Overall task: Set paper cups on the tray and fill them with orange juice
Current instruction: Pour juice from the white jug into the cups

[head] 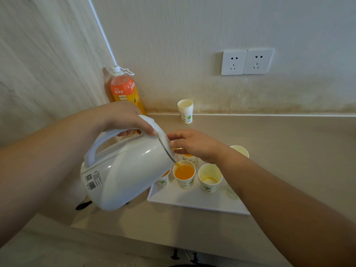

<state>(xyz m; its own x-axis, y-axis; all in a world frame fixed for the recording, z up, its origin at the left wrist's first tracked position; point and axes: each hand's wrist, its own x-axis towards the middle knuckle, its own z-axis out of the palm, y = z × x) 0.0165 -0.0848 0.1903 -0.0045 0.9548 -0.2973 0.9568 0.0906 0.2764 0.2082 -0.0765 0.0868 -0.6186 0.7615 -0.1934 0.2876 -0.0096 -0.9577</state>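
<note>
One wide-angle view from the person's head looks forward and down across the counter (289, 151) toward the far wall (192, 35). It sits close, with the tray (192, 201) just below centre.

Upright paper cups (185, 183), some juice-filled, on tray (192, 200).
</note>
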